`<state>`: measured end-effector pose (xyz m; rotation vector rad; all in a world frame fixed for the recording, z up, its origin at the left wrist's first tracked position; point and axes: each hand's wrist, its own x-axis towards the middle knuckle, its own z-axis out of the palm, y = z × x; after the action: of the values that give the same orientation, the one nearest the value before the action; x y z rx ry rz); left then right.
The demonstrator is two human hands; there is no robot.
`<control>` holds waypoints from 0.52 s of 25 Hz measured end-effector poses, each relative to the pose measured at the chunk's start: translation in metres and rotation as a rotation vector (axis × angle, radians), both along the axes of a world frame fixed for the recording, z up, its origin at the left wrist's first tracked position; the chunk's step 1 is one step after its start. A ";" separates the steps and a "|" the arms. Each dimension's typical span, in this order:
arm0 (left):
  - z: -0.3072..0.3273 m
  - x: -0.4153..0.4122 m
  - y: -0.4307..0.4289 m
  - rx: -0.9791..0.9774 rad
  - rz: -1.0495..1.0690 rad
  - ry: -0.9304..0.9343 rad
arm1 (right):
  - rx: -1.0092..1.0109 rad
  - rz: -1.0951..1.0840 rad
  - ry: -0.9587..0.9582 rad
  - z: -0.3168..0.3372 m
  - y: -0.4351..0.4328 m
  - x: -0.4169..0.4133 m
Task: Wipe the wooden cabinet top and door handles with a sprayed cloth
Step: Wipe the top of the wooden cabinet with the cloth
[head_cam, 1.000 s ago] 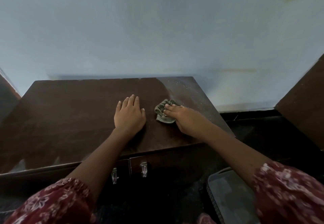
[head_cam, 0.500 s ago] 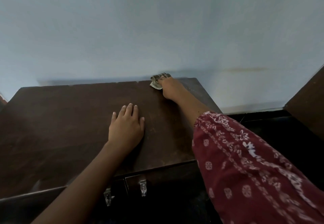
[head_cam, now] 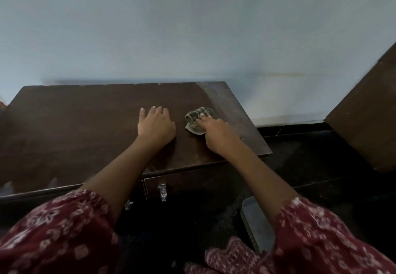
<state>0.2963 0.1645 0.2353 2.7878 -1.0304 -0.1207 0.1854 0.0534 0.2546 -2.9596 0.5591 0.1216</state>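
Pressing a crumpled green cloth (head_cam: 198, 121) onto the dark cabinet top (head_cam: 85, 128), right hand (head_cam: 216, 133) fingers bunched; left hand (head_cam: 155, 127) flat.

A plain room in a home.

A low dark wooden cabinet (head_cam: 85, 128) stands with its rear edge against a bare pale blue painted wall (head_cam: 192, 27), metal door handles (head_cam: 162, 192) below its front edge. The floor (head_cam: 310, 158) is dark, with a black skirting strip under the wall and another dark wooden panel (head_cam: 368, 113) at the right.
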 end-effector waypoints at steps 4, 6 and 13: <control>-0.001 -0.043 -0.011 -0.133 -0.375 -0.035 | 0.069 0.095 -0.090 -0.006 0.008 -0.046; -0.001 -0.060 -0.013 -0.095 -0.440 -0.071 | 0.099 0.129 -0.110 -0.008 0.000 -0.066; 0.002 -0.074 -0.041 0.017 -0.433 0.036 | 0.106 0.136 -0.099 -0.011 -0.038 -0.076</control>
<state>0.2227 0.1235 0.2374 2.5200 -1.6110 -0.2311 0.1099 0.0150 0.2439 -2.8791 0.3276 0.0175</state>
